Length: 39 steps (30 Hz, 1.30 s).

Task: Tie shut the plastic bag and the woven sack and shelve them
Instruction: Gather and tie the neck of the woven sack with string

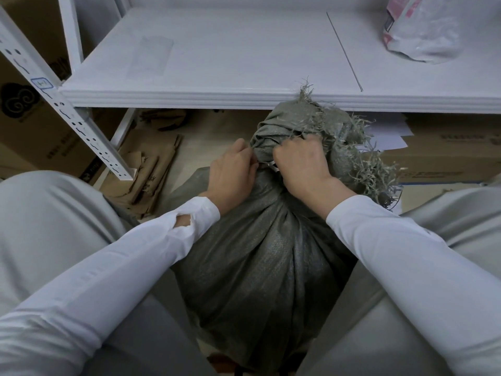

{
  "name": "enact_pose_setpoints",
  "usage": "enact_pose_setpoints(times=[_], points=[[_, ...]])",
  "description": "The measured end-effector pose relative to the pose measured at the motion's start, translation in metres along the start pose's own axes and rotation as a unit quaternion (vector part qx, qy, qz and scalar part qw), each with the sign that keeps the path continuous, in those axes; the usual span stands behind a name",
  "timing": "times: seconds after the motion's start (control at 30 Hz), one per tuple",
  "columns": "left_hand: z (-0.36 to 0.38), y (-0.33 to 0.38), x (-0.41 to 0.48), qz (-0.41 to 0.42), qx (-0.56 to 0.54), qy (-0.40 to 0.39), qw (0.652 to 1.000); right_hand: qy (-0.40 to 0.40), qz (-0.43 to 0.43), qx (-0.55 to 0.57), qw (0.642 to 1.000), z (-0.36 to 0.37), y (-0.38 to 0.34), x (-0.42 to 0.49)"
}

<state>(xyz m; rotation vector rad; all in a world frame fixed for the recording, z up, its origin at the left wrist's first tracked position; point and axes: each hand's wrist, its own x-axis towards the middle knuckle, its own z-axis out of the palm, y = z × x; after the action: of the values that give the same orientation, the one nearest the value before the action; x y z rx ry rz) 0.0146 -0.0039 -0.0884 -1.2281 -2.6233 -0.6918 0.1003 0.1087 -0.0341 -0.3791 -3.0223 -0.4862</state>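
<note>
head: woven sack (260,253) neck between hands

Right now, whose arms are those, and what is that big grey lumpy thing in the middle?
There is no machine here. One camera sits on a person's head and looks down, so you see that person's own arms in white sleeves. The grey thing is a woven sack, right in front of them. The left hand and the right hand both grip its bunched neck, as if tying it. A bit of something white shows between the hands, too small to name. Above is a white shelf, and at its far right lies a plastic bag. Under the shelf are a cardboard box and flattened cardboard.
</note>
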Motion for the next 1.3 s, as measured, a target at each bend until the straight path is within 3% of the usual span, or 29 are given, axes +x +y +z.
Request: enact_pose_setpoints(times=[1.3], points=[[-0.003,-0.005,-0.001,0.035,-0.014,0.004,0.999,-0.029,-0.024,0.010,0.999,-0.012,0.000,-0.005]])
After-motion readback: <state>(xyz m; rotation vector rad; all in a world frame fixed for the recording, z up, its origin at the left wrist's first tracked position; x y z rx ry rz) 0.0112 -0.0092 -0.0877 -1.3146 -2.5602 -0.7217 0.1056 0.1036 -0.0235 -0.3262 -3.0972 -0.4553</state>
